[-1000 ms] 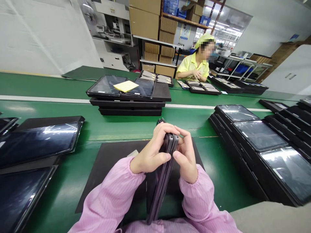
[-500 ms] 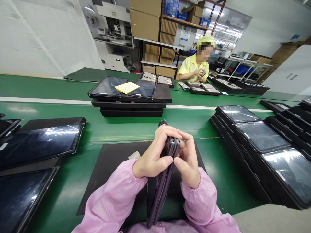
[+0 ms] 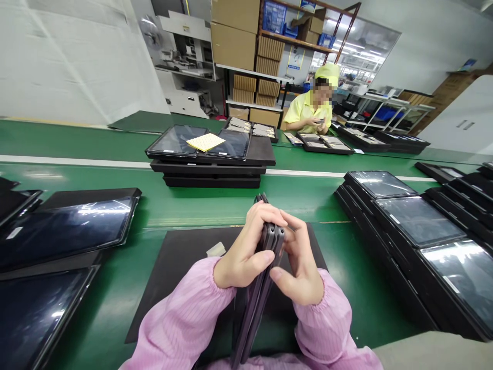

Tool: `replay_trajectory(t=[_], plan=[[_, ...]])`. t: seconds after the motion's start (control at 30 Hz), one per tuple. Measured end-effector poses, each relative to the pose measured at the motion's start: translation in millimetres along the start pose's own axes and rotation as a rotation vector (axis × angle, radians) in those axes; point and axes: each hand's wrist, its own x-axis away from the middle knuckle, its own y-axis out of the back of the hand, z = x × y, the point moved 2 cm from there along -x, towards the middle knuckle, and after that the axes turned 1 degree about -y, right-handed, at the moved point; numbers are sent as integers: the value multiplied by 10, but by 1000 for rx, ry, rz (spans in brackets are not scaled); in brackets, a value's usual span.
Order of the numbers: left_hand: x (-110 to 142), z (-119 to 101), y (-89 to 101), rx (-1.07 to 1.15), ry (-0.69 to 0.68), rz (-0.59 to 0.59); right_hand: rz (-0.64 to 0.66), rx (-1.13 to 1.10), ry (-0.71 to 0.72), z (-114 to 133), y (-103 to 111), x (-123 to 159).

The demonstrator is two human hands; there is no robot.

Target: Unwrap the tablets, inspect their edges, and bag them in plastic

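Note:
Two thin dark panels (image 3: 254, 303), resembling tablet screens or frames, stand on edge face to face in front of my body. My left hand (image 3: 246, 252) is closed over their upper end, its thumb along the near edge. From the other side my right hand (image 3: 300, 267) grips the same pair, fingers curled over the top and thumb at the near edge. Beneath lies a black mat (image 3: 185, 267) on the green table. A small pale scrap (image 3: 216, 250) rests on the mat beside my left wrist.
Dark glass panels (image 3: 73, 221) lie on black trays at left. Stacked trays with panels (image 3: 418, 218) stand at right. Ahead is another tray stack (image 3: 215, 167) topped by panels and a yellow sheet (image 3: 206, 142). Across the table a person in yellow (image 3: 310, 110) handles a small item.
My right thumb has slid slightly down and toward the left along the panels' edge, and my right wrist has moved a little outward. The co-worker's hands have lowered. The view has shifted slightly.

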Motion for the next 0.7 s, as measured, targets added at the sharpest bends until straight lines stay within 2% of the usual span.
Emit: replay_trajectory(t=[0.1,0.23,0.43,0.57,0.7], plan=[[20,0,18,-23,10,-13,67,24,11,13,-5,8],[56,-32,36,-56,-52,-26,46,20,5,15,-28,28],[285,-266,1,-100,-124,-93,124,-124,103,-32,-96,110],[485,-385,-123,-129,-184,-104,-34,-163,135,24,-227,224],[622,-377,-277,-96,-268,-252,-166,-223,201,196,-394,332]])
